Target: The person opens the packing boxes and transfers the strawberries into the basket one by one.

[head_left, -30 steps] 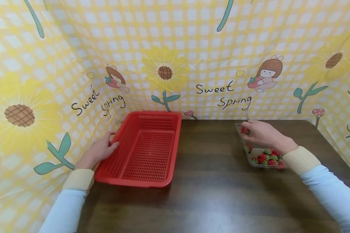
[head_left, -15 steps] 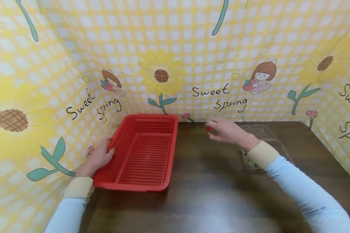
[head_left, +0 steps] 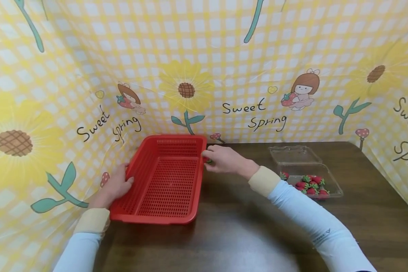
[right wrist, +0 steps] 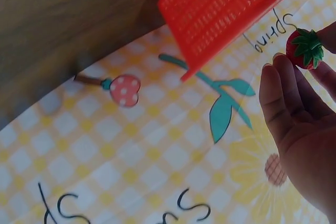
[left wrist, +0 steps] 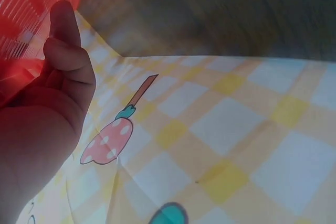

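Observation:
The red slotted basket stands on the left of the table with nothing in it. My left hand grips its left rim, the thumb over the edge; the left wrist view shows the hand curled against the red wall. Between thumb and fingertips, my right hand pinches one strawberry, just at the basket's right rim. In the right wrist view the strawberry shows its green leaves, held by the hand close to the basket.
An open clear plastic box on the right of the dark wooden table holds several strawberries, its lid folded back. Yellow checked cloth with printed flowers hangs behind and at both sides.
My right hand has moved left from the clear box to the basket's right rim, carrying the strawberry. My left hand still grips the basket. The view has shifted slightly.

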Demonstrator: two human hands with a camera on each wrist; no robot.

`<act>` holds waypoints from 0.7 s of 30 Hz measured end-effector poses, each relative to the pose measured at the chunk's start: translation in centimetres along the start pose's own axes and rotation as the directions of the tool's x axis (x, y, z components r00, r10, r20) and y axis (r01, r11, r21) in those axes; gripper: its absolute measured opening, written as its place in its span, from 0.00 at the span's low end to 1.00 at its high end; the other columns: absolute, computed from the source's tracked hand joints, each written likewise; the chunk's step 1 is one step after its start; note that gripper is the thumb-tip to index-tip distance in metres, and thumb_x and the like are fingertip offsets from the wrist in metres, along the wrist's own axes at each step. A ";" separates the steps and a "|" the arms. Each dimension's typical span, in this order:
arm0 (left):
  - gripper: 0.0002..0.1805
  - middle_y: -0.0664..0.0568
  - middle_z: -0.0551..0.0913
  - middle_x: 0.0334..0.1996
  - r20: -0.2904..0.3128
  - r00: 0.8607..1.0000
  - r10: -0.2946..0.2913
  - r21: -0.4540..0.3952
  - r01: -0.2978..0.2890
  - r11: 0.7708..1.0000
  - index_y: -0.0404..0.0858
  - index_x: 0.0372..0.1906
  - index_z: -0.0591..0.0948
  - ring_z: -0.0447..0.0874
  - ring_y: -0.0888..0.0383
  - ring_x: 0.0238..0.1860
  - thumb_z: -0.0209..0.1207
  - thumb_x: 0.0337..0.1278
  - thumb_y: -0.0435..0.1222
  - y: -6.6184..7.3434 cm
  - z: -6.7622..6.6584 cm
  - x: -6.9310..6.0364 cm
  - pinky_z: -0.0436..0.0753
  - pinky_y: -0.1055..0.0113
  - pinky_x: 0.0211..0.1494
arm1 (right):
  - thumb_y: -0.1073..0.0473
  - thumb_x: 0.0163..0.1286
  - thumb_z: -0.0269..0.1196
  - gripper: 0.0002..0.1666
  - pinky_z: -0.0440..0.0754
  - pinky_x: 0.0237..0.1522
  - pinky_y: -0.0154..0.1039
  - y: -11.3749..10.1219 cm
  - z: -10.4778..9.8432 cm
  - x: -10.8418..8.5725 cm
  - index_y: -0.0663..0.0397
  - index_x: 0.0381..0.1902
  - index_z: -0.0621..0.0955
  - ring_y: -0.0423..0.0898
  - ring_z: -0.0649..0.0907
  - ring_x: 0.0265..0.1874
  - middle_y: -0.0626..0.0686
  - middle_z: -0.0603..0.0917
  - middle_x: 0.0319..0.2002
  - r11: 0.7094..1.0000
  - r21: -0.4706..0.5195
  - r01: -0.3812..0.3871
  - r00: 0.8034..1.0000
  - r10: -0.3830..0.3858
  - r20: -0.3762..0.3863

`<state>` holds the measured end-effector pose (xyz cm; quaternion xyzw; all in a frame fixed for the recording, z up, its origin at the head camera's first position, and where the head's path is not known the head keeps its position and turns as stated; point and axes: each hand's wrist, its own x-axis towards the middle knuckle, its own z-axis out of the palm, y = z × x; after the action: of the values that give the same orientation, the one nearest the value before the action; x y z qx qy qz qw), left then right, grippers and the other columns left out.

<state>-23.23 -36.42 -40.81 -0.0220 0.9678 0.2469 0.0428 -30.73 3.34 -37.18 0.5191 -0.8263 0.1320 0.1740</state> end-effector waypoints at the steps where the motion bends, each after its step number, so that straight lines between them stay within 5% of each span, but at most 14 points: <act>1: 0.36 0.26 0.71 0.56 -0.006 1.000 0.010 0.019 -0.010 1.000 0.27 0.74 0.47 0.79 0.37 0.51 0.48 0.69 0.35 0.0 0.0 0.0 0.80 0.43 0.52 | 0.57 0.65 0.63 0.07 0.80 0.32 0.36 -0.2 0.3 0.2 0.49 0.41 0.80 0.41 0.76 0.32 0.47 0.80 0.34 1.000 0.006 0.001 1.000 -0.001 0.010; 21: 0.37 0.24 0.71 0.55 -0.020 0.999 0.025 0.072 -0.023 0.997 0.26 0.74 0.46 0.78 0.35 0.50 0.48 0.69 0.34 0.1 0.1 -0.1 0.78 0.40 0.52 | 0.54 0.69 0.59 0.04 0.69 0.28 0.30 -5.2 6.0 5.7 0.46 0.36 0.76 0.39 0.71 0.27 0.45 0.75 0.28 0.999 0.019 0.026 0.973 -0.030 0.230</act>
<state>-23.13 -36.30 -40.90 -0.0113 0.9767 0.2121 0.0305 -29.21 -5.90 -40.05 0.5438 -0.8325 0.0751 0.0745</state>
